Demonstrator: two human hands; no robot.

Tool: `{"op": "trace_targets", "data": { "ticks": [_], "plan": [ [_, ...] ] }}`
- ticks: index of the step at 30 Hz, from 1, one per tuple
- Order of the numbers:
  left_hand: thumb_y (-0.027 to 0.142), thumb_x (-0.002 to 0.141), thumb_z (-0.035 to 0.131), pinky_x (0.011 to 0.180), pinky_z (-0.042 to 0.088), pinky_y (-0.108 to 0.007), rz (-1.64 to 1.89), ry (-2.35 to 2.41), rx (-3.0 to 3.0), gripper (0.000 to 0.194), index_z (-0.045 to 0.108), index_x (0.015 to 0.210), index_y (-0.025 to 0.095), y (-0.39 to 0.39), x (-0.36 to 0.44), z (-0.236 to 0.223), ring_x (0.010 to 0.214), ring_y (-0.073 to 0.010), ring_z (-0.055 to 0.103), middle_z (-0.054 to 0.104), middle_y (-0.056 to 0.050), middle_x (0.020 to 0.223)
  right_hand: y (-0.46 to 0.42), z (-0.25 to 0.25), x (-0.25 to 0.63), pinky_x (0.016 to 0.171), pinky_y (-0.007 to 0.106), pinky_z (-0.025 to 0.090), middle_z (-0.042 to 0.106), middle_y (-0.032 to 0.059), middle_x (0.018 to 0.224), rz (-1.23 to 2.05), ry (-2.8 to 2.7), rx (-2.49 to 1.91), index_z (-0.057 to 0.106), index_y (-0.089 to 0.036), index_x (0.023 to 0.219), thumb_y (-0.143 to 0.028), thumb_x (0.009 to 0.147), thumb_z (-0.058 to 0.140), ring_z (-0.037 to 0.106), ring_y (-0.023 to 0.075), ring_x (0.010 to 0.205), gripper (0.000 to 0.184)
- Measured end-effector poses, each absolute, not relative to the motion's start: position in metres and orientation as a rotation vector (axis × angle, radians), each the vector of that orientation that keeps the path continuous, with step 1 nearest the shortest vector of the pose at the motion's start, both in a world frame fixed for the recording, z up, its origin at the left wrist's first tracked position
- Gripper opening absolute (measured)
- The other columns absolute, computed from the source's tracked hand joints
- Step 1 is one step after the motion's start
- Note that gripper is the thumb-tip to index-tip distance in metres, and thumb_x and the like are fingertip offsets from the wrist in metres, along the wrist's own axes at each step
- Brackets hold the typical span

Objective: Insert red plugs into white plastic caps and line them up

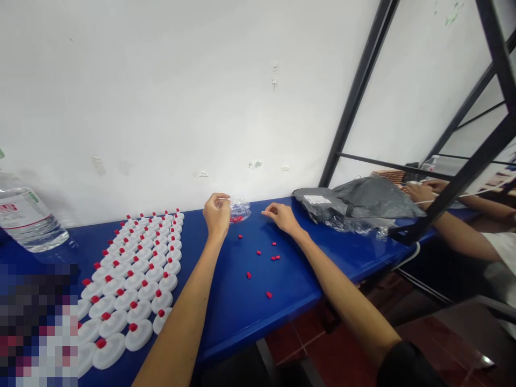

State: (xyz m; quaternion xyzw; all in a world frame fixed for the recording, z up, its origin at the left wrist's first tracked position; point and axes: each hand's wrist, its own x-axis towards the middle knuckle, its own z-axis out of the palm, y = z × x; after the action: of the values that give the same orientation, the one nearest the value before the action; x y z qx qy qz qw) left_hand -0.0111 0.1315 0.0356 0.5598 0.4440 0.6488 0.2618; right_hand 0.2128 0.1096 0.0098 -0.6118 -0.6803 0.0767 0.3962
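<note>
My left hand [216, 214] is closed around the neck of a small clear plastic bag [239, 209] that holds red pieces, at the far side of the blue table [226, 312]. My right hand [281, 216] rests on the table just right of the bag, fingers curled in a pinch; what it holds, if anything, is too small to see. Several small red pieces [275, 258] lie scattered on the table between my forearms. To the left, several white round caps with red tips [137, 279] stand in neat rows.
A clear water bottle [26, 217] lies at the far left. Grey plastic bags [358, 201] sit at the right end of the table by a black metal frame [455, 183]. Another person's hands [421, 191] work beyond the frame. A white wall backs the table.
</note>
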Motion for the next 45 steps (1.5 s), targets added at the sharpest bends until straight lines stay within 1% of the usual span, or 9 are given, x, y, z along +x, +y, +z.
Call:
{"op": "trace_targets", "data": {
  "ticks": [3, 9, 17, 20, 27, 33, 38, 42, 45],
  "plan": [
    [0.019, 0.074, 0.052, 0.068, 0.045, -0.027, 1.724, 1.158, 1.584, 0.019, 0.069, 0.082, 0.021, 0.130, -0.010, 0.035, 0.071, -0.0185, 0.066, 0.070, 0.000, 0.072, 0.093, 0.036, 0.194, 0.080, 0.026, 0.049, 0.076, 0.0043, 0.096, 0.147, -1.658, -1.410, 0.071, -0.018, 0.096, -0.043, 0.093, 0.060, 0.068, 0.0164, 0.086, 0.027],
    [0.021, 0.079, 0.051, 0.075, 0.048, -0.029, 1.702, 1.025, 1.754, 0.017, 0.066, 0.086, 0.020, 0.125, -0.005, 0.032, 0.078, -0.0198, 0.067, 0.070, -0.001, 0.079, 0.082, 0.069, 0.145, 0.068, 0.024, 0.047, 0.075, 0.0011, 0.083, 0.122, -1.693, -1.082, 0.073, -0.020, 0.087, -0.043, 0.090, 0.065, 0.066, 0.0150, 0.073, 0.024],
    [0.017, 0.075, 0.049, 0.075, 0.048, -0.030, 1.711, 0.961, 1.791, 0.018, 0.065, 0.084, 0.020, 0.120, -0.005, 0.037, 0.079, -0.0198, 0.066, 0.068, -0.001, 0.079, 0.077, 0.073, 0.136, 0.072, 0.026, 0.044, 0.078, 0.0015, 0.094, -0.002, -1.820, -1.187, 0.075, -0.023, 0.097, -0.040, 0.101, 0.048, 0.068, 0.0162, 0.079, 0.033],
    [0.018, 0.074, 0.049, 0.074, 0.048, -0.030, 1.716, 0.987, 1.721, 0.020, 0.066, 0.084, 0.020, 0.121, -0.006, 0.038, 0.079, -0.0201, 0.066, 0.068, -0.001, 0.078, 0.054, 0.071, 0.154, 0.074, 0.026, 0.044, 0.076, 0.0021, 0.088, -0.055, -1.743, -1.308, 0.072, -0.021, 0.096, -0.043, 0.105, 0.038, 0.068, 0.0167, 0.080, 0.042],
    [0.017, 0.073, 0.048, 0.071, 0.048, -0.029, 1.742, 0.970, 1.639, 0.021, 0.066, 0.083, 0.020, 0.125, -0.004, 0.036, 0.078, -0.0203, 0.068, 0.068, -0.001, 0.075, 0.011, 0.026, 0.194, 0.080, 0.029, 0.044, 0.069, 0.0057, 0.089, -0.016, -1.977, -1.759, 0.067, -0.022, 0.090, -0.045, 0.106, 0.029, 0.065, 0.0191, 0.085, 0.047],
    [0.019, 0.075, 0.049, 0.073, 0.048, -0.029, 1.734, 0.991, 1.651, 0.019, 0.066, 0.083, 0.020, 0.126, -0.003, 0.034, 0.076, -0.0190, 0.067, 0.068, -0.001, 0.076, -0.004, 0.008, 0.167, 0.086, 0.033, 0.045, 0.064, 0.0065, 0.088, 0.015, -2.053, -1.660, 0.060, -0.021, 0.087, -0.039, 0.107, 0.028, 0.061, 0.0206, 0.088, 0.042],
    [0.019, 0.075, 0.048, 0.073, 0.048, -0.028, 1.728, 1.012, 1.653, 0.020, 0.066, 0.083, 0.020, 0.125, -0.003, 0.034, 0.075, -0.0184, 0.066, 0.068, -0.001, 0.075, -0.036, 0.011, 0.126, 0.086, 0.038, 0.047, 0.063, 0.0079, 0.094, 0.098, -2.007, -1.584, 0.062, -0.022, 0.094, -0.046, 0.105, 0.034, 0.061, 0.0233, 0.091, 0.038],
    [0.019, 0.075, 0.048, 0.071, 0.048, -0.027, 1.738, 0.997, 1.635, 0.020, 0.066, 0.082, 0.019, 0.124, -0.003, 0.036, 0.074, -0.0178, 0.066, 0.069, -0.001, 0.075, -0.062, 0.005, 0.099, 0.084, 0.044, 0.050, 0.061, 0.0110, 0.098, 0.027, -1.962, -1.613, 0.061, -0.022, 0.103, -0.060, 0.096, 0.048, 0.059, 0.0280, 0.093, 0.041],
    [0.017, 0.075, 0.048, 0.069, 0.047, -0.027, 1.752, 0.967, 1.622, 0.020, 0.066, 0.081, 0.019, 0.123, -0.003, 0.036, 0.074, -0.0177, 0.067, 0.069, -0.001, 0.074, -0.069, 0.001, 0.088, 0.079, 0.043, 0.051, 0.059, 0.0111, 0.097, -0.026, -2.023, -1.607, 0.058, -0.021, 0.101, -0.054, 0.096, 0.050, 0.057, 0.0276, 0.089, 0.035]
  ]
}}
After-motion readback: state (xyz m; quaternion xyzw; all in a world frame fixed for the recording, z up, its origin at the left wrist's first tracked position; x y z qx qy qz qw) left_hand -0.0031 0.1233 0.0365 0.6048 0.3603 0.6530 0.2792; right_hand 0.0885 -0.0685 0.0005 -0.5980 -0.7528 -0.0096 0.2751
